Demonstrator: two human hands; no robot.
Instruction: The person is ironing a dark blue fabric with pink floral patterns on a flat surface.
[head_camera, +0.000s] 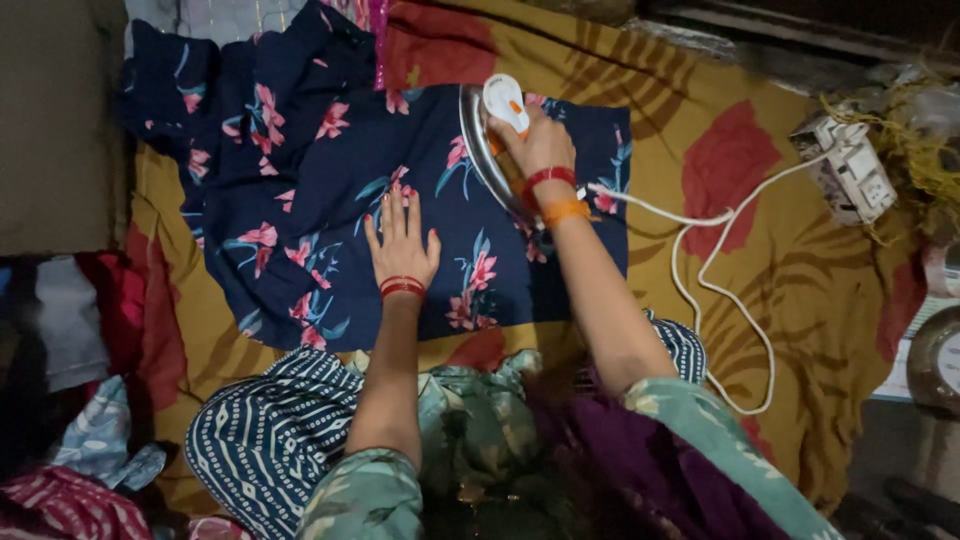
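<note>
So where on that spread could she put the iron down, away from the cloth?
Bare yellow-and-red sheet lies right of the navy floral fabric, around the white cord, short of the socket board. A narrow strip shows at the fabric's lower left. The fabric is crowded: left hand flat on it, right hand holding the iron.

Garment (400, 190): navy, printed with pink flowers; iron (497, 130): white with orange trim; cord (720, 290): white; underlying sheet (800, 260): mustard, marked with red flowers.
</note>
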